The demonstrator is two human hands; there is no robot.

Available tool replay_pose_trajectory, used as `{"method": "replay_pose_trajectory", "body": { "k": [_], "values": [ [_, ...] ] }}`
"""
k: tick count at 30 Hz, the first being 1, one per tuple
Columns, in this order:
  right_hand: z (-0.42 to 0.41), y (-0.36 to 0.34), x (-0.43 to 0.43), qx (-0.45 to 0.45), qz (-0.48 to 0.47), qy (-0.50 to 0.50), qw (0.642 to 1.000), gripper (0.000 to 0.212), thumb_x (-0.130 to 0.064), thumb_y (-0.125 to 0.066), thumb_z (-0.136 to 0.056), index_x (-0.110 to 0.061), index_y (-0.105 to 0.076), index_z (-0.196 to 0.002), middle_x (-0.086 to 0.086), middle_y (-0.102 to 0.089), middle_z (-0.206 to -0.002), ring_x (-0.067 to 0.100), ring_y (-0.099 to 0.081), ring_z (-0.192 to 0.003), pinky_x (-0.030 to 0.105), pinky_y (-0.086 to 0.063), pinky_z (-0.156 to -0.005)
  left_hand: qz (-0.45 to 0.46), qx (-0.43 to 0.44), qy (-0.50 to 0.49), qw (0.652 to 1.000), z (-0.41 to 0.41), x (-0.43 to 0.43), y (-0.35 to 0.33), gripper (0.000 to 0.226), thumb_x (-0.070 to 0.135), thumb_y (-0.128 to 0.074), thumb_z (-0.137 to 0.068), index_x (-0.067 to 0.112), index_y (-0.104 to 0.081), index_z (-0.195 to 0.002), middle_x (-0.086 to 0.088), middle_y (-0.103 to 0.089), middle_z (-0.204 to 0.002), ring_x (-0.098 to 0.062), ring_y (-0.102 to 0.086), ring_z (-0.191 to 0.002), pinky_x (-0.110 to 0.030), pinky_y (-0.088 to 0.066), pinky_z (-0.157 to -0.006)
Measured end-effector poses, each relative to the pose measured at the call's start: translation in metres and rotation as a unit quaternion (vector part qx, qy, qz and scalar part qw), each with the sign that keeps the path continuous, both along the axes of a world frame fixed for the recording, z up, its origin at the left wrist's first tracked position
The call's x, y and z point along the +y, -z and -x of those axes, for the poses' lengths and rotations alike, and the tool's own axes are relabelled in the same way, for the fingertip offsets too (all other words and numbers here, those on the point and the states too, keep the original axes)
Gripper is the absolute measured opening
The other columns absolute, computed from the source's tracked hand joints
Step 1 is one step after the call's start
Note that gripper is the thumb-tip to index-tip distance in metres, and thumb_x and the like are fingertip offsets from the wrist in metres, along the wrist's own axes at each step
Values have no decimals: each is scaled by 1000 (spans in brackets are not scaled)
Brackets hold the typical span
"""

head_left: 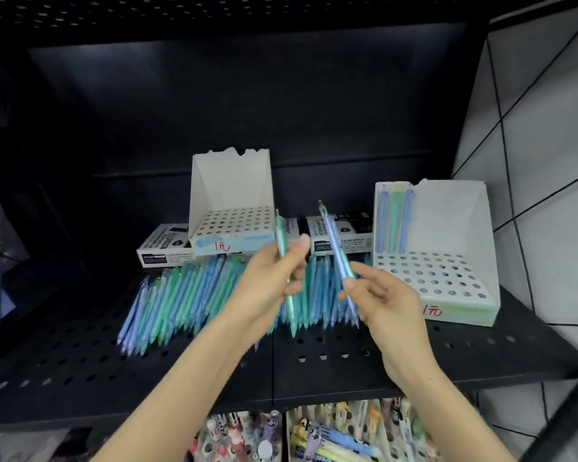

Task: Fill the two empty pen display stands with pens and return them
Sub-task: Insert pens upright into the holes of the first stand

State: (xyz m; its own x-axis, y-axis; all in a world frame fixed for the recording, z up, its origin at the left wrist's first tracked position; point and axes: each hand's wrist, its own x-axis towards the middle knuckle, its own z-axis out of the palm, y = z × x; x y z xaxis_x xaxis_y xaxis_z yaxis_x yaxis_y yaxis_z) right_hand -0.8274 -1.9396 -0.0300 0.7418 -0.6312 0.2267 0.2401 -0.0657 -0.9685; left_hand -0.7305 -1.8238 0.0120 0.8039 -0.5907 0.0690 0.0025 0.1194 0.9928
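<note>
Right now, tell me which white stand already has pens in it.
The stand on the right, by the tiled wall: three pens stand at its back left. The other stand, propped on boxes, shows only empty holes.

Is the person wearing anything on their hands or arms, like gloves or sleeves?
No. The left hand and right hand are bare, no gloves or visible rings. The left forearm and right forearm are uncovered down to the frame edge: no sleeves, watch or bracelet.
</note>
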Motion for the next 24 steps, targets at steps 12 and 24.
{"method": "replay_pose_trajectory", "body": {
  "k": [12,24],
  "values": [
    [11,-18,-24,14,17,27,999,12,-12,-62,-88,-18,-67,-97,3,-67,-64,6,-51,-46,18,-47,-52,-11,-54,25,998,2,-62,-1,13,20,-66,-85,8,-65,-88,0,-51,-65,-5,-45,-51,-11,-35,-44],
    [9,-36,-109,110,156,168,967,10,-18,-56,-92,-13,-62,-99,1,-64,-87,9,-59,-64,19,-49,-57,52,3,52,997,-18,-70,-1,11,13,-63,-83,4,-64,-90,-6,-49,-72,-8,-39,-58,-14,-31,-43]
  ]
}}
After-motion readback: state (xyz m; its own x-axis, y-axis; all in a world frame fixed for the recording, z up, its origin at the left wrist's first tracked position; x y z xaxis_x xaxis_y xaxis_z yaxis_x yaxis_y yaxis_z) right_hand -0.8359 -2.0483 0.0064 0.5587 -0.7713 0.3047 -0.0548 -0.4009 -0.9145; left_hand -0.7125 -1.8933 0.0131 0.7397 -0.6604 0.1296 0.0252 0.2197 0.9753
